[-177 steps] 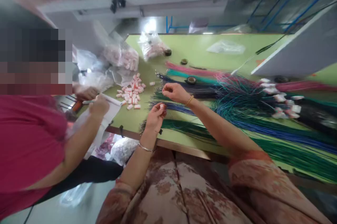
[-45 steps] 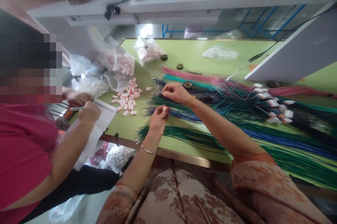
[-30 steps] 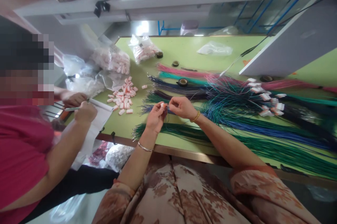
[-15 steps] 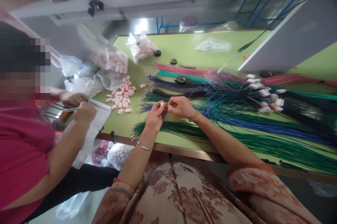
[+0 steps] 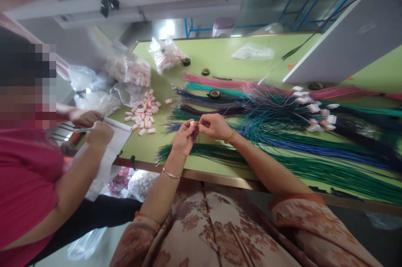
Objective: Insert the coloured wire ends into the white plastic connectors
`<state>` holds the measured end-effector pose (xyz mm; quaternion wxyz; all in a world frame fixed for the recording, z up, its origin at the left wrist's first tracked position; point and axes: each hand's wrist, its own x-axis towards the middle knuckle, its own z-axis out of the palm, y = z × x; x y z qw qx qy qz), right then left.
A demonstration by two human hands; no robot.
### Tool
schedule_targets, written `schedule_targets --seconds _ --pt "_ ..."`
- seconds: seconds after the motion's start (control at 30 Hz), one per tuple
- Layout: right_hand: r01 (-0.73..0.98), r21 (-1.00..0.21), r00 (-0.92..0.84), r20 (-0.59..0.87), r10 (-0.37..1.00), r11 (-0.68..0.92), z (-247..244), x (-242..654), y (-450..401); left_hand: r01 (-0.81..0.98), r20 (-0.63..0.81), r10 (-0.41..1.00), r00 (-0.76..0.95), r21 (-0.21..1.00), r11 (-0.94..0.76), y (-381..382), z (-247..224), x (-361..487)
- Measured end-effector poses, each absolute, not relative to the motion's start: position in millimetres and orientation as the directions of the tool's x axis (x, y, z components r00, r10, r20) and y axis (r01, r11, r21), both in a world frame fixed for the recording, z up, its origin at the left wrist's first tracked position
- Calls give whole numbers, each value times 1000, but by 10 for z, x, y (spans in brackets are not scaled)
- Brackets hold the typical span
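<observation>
Between the fingertips of my left hand (image 5: pixel 184 138) is a small white and orange connector housing (image 5: pixel 192 124). My right hand (image 5: pixel 216 127) is pinched close against its right side, on what looks like a thin wire end; the fingers hide most of it. A few thin wires hang below the housing. Beneath both hands lie bundles of wires: green wires (image 5: pixel 282 162), blue wires (image 5: pixel 282 147) and pink wires (image 5: pixel 216 81). To the left is a loose pile of connector housings (image 5: pixel 146 112). Housings with wires attached (image 5: pixel 314 108) lie at the right.
A co-worker in a pink top (image 5: pixel 28 166) stands at the left, holding a pen over a notepad (image 5: pixel 117 133). Bags of housings (image 5: pixel 166 55) and tape rolls (image 5: pixel 215 94) lie on the green table (image 5: pixel 207 51). A grey panel (image 5: pixel 342 45) rises at the right.
The view has shifted slightly. My hands remain together at the connector housing, with only small finger movement. The co-worker's pen has tilted a little.
</observation>
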<state>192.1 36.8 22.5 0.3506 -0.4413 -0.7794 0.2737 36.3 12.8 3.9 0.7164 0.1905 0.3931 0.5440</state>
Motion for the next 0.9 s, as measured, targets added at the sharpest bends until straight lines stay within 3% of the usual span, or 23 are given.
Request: schedule_targets --seconds 0.6,0.9 --pt "508 -717 -383 309 871 477 192 1924 398 -624 -345 935 84 714 319 126 32 373" --pt "467 -730 -398 330 856 499 172 1928 407 -571 -306 952 -25 786 237 127 38 418"
